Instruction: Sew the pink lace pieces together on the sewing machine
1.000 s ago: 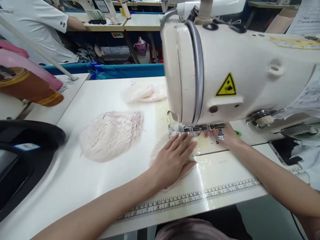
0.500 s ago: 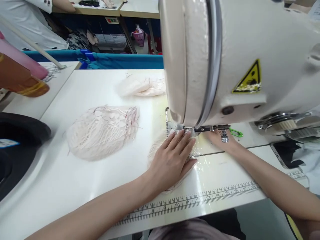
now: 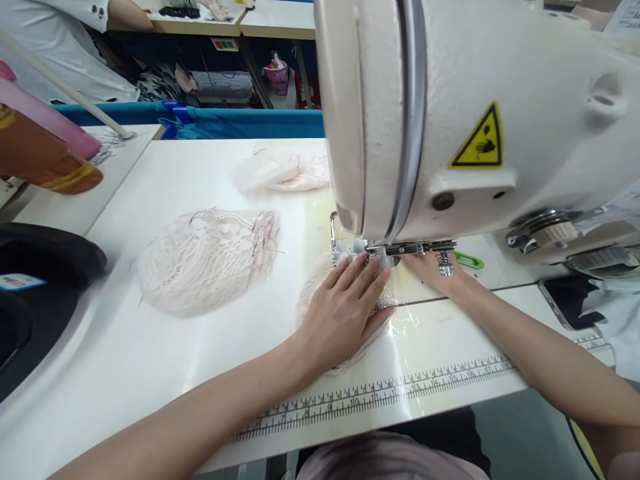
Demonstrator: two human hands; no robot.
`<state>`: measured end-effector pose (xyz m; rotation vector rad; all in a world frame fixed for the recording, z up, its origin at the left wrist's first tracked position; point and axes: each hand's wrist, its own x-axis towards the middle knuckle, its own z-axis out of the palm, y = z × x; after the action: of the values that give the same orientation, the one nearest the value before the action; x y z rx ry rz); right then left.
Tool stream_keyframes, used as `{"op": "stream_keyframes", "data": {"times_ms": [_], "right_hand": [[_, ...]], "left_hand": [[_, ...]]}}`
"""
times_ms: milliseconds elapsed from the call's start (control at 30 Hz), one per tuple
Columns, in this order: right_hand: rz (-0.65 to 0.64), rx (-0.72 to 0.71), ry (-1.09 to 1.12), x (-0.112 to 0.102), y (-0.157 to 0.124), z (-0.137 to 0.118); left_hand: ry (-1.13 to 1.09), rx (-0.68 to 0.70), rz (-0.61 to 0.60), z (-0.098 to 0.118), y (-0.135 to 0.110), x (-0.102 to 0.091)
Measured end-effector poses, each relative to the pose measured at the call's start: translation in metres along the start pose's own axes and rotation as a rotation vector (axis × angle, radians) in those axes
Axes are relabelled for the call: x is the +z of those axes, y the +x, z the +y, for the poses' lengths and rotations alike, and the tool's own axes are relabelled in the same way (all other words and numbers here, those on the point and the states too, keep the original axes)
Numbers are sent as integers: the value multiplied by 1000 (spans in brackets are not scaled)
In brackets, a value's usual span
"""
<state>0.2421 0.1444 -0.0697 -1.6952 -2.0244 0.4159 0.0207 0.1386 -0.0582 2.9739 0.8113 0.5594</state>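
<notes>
My left hand (image 3: 345, 307) lies flat with its fingers stretched over a pale lace piece (image 3: 316, 288), pressing it to the table just in front of the presser foot. Above stands the white sewing machine (image 3: 470, 87), its head leaning over both hands. My right hand (image 3: 433, 272) reaches in beneath the machine head from the right; its fingers are hidden behind the foot and metal attachment (image 3: 415, 248). Whether those fingers hold anything does not show. A second lace piece (image 3: 210, 260) with loose reddish threads lies left of my left hand.
Pale sheer fabric (image 3: 290, 172) lies at the back. Near my right wrist is a green clip-shaped tool (image 3: 470, 260); a phone (image 3: 570, 303) lies farther right. A ruler strip (image 3: 370, 399) lines the front edge. Thread cones (image 3: 50, 150) and a black object (image 3: 45, 287) are left; a person (image 3: 65, 53) works behind.
The view has shifted slightly, so the machine head sits a little higher and more to the left. Both hands keep nearly the same place, and the lace pieces lie as before.
</notes>
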Motion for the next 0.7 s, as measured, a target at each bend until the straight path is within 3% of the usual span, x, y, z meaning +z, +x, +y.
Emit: {"op": "stream_keyframes", "data": {"times_ms": [433, 700], "right_hand": [[77, 49, 82, 0, -1, -5], [57, 68, 56, 4, -2, 0]], "left_hand": [[5, 24, 13, -2, 0, 2], [56, 25, 19, -1, 1, 2]]}}
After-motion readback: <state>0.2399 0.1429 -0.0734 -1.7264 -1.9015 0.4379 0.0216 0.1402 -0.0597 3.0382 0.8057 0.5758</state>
